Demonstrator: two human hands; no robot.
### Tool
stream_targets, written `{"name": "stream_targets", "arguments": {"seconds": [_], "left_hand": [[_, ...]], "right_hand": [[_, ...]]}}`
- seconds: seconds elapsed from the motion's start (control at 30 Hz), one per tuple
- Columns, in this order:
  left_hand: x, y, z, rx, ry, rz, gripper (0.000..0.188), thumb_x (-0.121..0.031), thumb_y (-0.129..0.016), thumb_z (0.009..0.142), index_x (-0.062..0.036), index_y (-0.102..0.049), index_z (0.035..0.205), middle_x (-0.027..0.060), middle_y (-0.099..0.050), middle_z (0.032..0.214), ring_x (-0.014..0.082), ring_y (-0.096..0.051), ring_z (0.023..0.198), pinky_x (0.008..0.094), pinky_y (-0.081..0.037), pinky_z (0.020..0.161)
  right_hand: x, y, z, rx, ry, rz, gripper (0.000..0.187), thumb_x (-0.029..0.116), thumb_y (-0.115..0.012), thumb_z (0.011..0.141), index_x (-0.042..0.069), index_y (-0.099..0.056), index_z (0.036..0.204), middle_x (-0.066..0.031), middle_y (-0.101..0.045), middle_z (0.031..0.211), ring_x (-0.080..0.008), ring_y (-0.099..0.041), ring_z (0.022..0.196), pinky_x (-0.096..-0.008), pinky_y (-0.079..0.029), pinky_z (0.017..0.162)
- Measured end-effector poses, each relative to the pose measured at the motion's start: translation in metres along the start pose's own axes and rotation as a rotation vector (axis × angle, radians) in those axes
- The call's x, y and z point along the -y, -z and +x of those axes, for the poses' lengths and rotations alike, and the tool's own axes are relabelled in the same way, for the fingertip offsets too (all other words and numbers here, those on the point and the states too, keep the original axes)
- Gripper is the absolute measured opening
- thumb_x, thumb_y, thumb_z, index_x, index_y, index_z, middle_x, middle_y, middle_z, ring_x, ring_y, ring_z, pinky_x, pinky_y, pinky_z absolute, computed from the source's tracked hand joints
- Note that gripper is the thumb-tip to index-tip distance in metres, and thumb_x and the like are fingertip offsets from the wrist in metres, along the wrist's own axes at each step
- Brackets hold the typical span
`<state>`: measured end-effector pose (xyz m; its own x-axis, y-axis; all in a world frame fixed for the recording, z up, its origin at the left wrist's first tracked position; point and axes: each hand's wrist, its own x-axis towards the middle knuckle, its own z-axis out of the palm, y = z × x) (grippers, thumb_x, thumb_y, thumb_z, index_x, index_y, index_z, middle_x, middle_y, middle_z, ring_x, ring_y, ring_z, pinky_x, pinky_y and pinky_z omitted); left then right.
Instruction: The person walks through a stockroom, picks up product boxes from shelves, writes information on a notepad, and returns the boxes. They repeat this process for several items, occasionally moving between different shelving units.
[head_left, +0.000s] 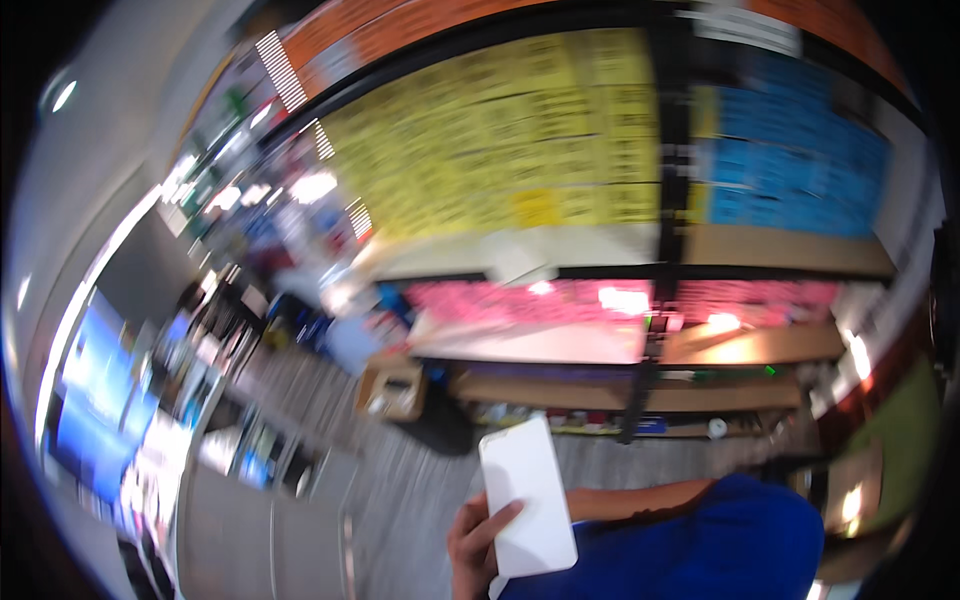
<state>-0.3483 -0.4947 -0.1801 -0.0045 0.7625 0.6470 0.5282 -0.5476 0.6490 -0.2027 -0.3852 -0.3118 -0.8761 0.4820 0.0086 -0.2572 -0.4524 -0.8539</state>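
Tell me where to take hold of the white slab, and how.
Probably best pinched across its broad faces at the upper end, coming from the picture's top: the white slab looks flat and thin, that end is bare, the left hand holds its lower left, and a forearm shows beyond its right edge.

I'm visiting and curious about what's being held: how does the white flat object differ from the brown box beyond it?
The white flat object is held in the left hand; the brown box is untouched.
The white flat object is thin with rounded corners; the brown box is deeper and looks open, its contents blurred.
Both look roughly four-sided.
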Motion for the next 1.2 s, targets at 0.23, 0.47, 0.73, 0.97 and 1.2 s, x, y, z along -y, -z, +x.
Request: {"name": "stream_targets", "arguments": {"seconds": [0.23, 0.47, 0.73, 0.97, 1.2], "left_hand": [[0.029, 0.107, -0.043, -0.057, 0.316, 0.425, 0.064, 0.008, -0.068, 0.083, -0.0256, -0.076, 0.136, 0.0102, -0.072, 0.111, 0.0287, -0.075, 0.083, 0.0382, -0.061, 0.070], [0.109, 0.123, -0.035, -0.063, 0.405, 0.431, 0.061, 0.009, -0.056, 0.095, -0.0188, -0.066, 0.148, 0.0146, -0.074, 0.122, 0.0303, -0.077, 0.092, 0.0392, -0.061, 0.078], [0.215, 0.185, 0.034, -0.350, 0.757, 0.206, 0.048, -0.014, -0.062, 0.110, -0.0083, -0.054, 0.156, 0.0064, -0.078, 0.111, 0.0051, -0.054, 0.074, 0.0249, -0.049, 0.070], [0.280, 0.249, 0.105, -0.391, 0.809, 0.356, 0.017, -0.016, -0.066, 0.108, -0.0024, -0.074, 0.114, 0.0083, -0.071, 0.088, 0.0171, -0.065, 0.071, 0.0297, -0.051, 0.068], [0.345, 0.315, 0.111, -0.449, 0.682, 0.684, 0.034, -0.005, -0.071, 0.100, -0.0153, -0.074, 0.132, 0.0081, -0.075, 0.105, 0.0226, -0.074, 0.085, 0.0331, -0.060, 0.072]], "right_hand": [[-0.011, -0.032, 0.104, -0.010, -0.094, 0.332, 0.052, 0.043, -0.052, 0.115, -0.002, -0.068, 0.135, -0.0096, -0.076, 0.119, -0.0142, -0.069, 0.112, -0.0347, -0.056, 0.093], [0.040, -0.059, 0.182, -0.097, -0.082, -0.194, 0.041, 0.036, -0.061, 0.113, 0.000, -0.071, 0.131, -0.0055, -0.077, 0.111, -0.0090, -0.070, 0.097, -0.0264, -0.056, 0.085], [0.022, -0.010, 0.319, 0.021, -0.040, -0.301, 0.047, 0.040, -0.061, 0.112, -0.001, -0.071, 0.134, -0.0091, -0.076, 0.118, -0.0129, -0.070, 0.111, -0.0289, -0.058, 0.093], [0.035, -0.018, 0.457, 0.235, -0.215, -0.084, 0.050, 0.043, -0.068, 0.108, -0.002, -0.069, 0.131, -0.0094, -0.075, 0.122, -0.0174, -0.072, 0.112, -0.0321, -0.058, 0.099], [0.033, -0.029, 0.570, 0.132, -0.192, -0.104, 0.044, 0.037, -0.064, 0.111, -0.002, -0.069, 0.131, -0.0079, -0.076, 0.113, -0.0137, -0.071, 0.100, -0.0291, -0.056, 0.088]]}}
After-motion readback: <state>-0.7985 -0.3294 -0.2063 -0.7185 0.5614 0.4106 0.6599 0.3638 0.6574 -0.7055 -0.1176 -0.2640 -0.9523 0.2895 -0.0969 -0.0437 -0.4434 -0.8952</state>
